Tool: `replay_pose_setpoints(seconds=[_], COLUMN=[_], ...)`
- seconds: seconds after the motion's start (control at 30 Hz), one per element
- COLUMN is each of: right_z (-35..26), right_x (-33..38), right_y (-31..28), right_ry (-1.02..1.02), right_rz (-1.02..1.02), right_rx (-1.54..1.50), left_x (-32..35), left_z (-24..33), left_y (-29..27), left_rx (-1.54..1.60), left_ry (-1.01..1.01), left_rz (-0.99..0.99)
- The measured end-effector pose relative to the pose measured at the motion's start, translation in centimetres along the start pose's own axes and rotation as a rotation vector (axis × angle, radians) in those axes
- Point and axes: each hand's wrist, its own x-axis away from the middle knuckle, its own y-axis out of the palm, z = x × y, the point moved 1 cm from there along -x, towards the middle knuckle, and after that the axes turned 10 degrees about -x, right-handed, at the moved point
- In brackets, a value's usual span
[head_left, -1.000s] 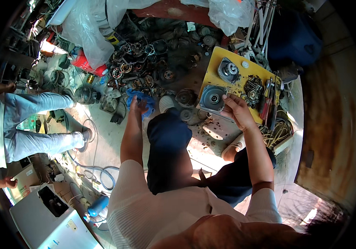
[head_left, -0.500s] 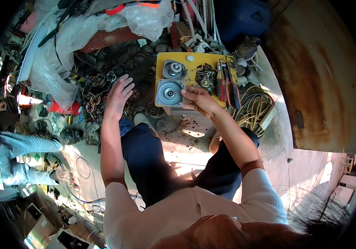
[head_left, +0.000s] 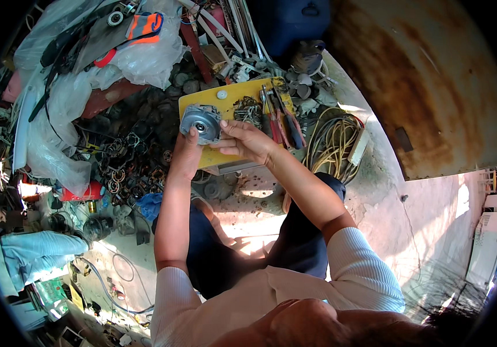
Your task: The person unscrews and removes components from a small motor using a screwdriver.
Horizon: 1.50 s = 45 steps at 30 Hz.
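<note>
Head view: both your hands are on the round grey motor cover (head_left: 200, 123), which sits at the left end of the yellow tray (head_left: 221, 106). Your left hand (head_left: 186, 155) grips its lower rim from below, thumb up on the face. Your right hand (head_left: 244, 140) pinches its right edge, fingers closed against the metal. So both hands are clamped on the one part, close together, almost touching. The cover looks slightly lifted or tilted off the tray; I cannot tell whether it rests on it.

On the tray to the right lie a tangle of small metal parts (head_left: 248, 111), then screwdrivers and pliers (head_left: 280, 118) with red and dark handles. A coil of yellow cable (head_left: 332, 141) lies just beside the tray on the right. A heap of bearings and rings (head_left: 133, 168) spreads over the floor to the left. Another person's legs in light jeans (head_left: 28, 254) show at the far left.

Judged step: you are picking up or turning the cover for inspection. Next move calls for a firm two-handed hold and a clear path past the tools.
</note>
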Motion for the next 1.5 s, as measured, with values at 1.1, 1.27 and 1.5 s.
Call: replay_pose_setpoints(seconds=[1.1,1.27,1.5], right_z=[-4.1,0.5,1.2], right_x=[4.7,5.2,5.8], right_y=[-2.2,1.2,3.1], right_ry=[-0.496,-0.301,-0.027], right_rz=[0.313,0.082,-0.069], right_rx=[0.62,0.529,0.481], left_x=[1.5,1.7,2.0], left_z=[2.6,3.5,2.9], left_y=[-3.4,-3.5,-5.2], left_rx=[0.819,0.867,0.815], left_ry=[-0.176,-0.116,-0.032], left_rz=[0.238,0.141,0.108])
